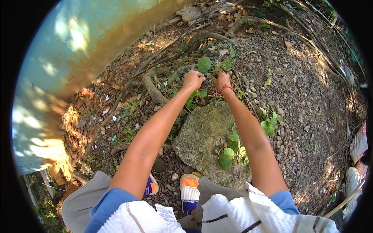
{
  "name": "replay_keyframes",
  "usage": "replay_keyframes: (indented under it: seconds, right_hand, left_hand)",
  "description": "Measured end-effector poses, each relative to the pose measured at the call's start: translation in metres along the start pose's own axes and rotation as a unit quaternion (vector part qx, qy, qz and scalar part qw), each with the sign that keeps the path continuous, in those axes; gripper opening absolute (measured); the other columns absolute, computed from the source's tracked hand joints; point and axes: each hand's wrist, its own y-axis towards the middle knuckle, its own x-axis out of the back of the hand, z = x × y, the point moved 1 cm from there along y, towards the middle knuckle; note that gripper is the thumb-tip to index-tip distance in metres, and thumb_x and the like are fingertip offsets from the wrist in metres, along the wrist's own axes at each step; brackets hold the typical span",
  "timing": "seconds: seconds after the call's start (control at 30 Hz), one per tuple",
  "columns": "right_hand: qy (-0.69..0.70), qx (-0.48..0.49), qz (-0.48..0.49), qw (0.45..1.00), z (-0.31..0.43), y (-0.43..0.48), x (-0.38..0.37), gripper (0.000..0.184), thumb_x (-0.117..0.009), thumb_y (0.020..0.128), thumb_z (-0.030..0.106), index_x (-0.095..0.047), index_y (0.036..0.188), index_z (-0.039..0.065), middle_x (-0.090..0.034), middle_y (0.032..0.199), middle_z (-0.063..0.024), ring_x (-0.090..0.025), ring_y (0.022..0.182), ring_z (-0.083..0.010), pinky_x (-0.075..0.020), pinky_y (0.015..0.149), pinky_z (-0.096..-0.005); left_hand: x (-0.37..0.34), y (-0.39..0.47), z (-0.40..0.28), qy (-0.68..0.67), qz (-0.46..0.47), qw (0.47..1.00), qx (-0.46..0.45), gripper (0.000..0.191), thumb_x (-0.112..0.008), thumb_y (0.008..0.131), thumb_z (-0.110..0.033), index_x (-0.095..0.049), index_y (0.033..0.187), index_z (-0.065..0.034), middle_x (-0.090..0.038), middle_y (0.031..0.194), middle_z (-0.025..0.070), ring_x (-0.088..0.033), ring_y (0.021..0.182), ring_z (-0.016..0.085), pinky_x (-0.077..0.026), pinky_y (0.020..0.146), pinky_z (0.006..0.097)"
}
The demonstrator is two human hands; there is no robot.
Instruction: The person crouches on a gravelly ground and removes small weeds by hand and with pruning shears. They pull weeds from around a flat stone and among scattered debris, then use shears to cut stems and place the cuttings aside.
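Both arms reach forward over a large mossy rock (201, 131). My left hand (194, 79) has its fingers curled in, and I see nothing between them. Close by on the right, my right hand (222, 81), with a red cord bracelet (225, 88) at the wrist, closes on the base of a leafy green plant (223, 65); its fingertips are partly hidden. One broad round leaf (204, 64) of the greenery stands just above my left hand. More green leaves (192, 100) grow below the hands, at the rock's upper edge.
Thick tree roots (154, 90) curve over the soil to the left. Gravel (291, 110) covers the slope on the right. A stained turquoise wall (75, 43) borders the upper left. Leafy vines (230, 154) lie across the rock. My slippered foot (190, 192) is beside it.
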Motion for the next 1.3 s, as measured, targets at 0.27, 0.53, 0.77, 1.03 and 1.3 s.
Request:
replay_keyframes:
  seconds: [0.27, 0.53, 0.77, 1.03, 1.3]
  right_hand:
    - [0.032, 0.045, -0.008, 0.998, 0.006, -0.001, 0.0, 0.024, -0.062, 0.073, 0.015, -0.06, 0.09, -0.002, -0.061, 0.074, -0.0198, -0.058, 0.065, -0.0325, -0.0473, 0.062, -0.0383]
    - [0.02, 0.028, -0.005, 0.999, 0.002, -0.001, 0.005, 0.019, -0.06, 0.072, 0.014, -0.058, 0.076, -0.005, -0.058, 0.067, -0.0212, -0.056, 0.062, -0.0348, -0.0451, 0.059, -0.04]
    - [0.017, 0.056, -0.009, 0.998, 0.001, 0.001, -0.001, 0.019, -0.06, 0.072, 0.013, -0.058, 0.073, -0.006, -0.057, 0.064, -0.021, -0.056, 0.058, -0.034, -0.045, 0.056, -0.0394]
    - [0.033, 0.063, -0.007, 0.997, -0.001, 0.006, -0.003, 0.018, -0.061, 0.071, 0.012, -0.06, 0.076, -0.004, -0.059, 0.065, -0.0194, -0.059, 0.06, -0.0312, -0.0467, 0.057, -0.0371]
    - [-0.048, 0.022, 0.112, 0.992, -0.035, 0.011, -0.003, 0.019, -0.068, 0.067, 0.017, -0.063, 0.076, 0.001, -0.063, 0.071, -0.0132, -0.06, 0.066, -0.0251, -0.0482, 0.062, -0.0347]
  left_hand:
    - [-0.018, 0.023, -0.003, -0.061, -0.027, 0.998, -0.013, 0.028, -0.067, 0.071, -0.025, -0.066, 0.095, -0.0088, -0.065, 0.087, 0.0117, -0.063, 0.079, 0.024, -0.048, 0.072, 0.0333]
    - [-0.032, 0.031, -0.004, -0.158, -0.043, 0.985, -0.059, 0.025, -0.068, 0.071, -0.022, -0.067, 0.091, -0.0069, -0.066, 0.084, 0.011, -0.063, 0.077, 0.02, -0.047, 0.067, 0.0322]
    - [-0.032, 0.031, -0.003, -0.114, -0.066, 0.988, -0.08, 0.024, -0.067, 0.071, -0.021, -0.065, 0.087, -0.0021, -0.064, 0.07, 0.0139, -0.063, 0.066, 0.023, -0.046, 0.059, 0.0352]
    - [-0.031, 0.032, -0.007, -0.072, -0.087, 0.986, -0.121, 0.025, -0.064, 0.075, -0.021, -0.061, 0.075, 0.004, -0.058, 0.059, 0.0172, -0.059, 0.053, 0.026, -0.043, 0.05, 0.0378]
    - [-0.023, 0.031, -0.007, -0.017, -0.056, 0.992, -0.116, 0.039, -0.064, 0.078, -0.026, -0.055, 0.064, 0.0091, -0.052, 0.05, 0.0197, -0.054, 0.044, 0.026, -0.038, 0.041, 0.0374]
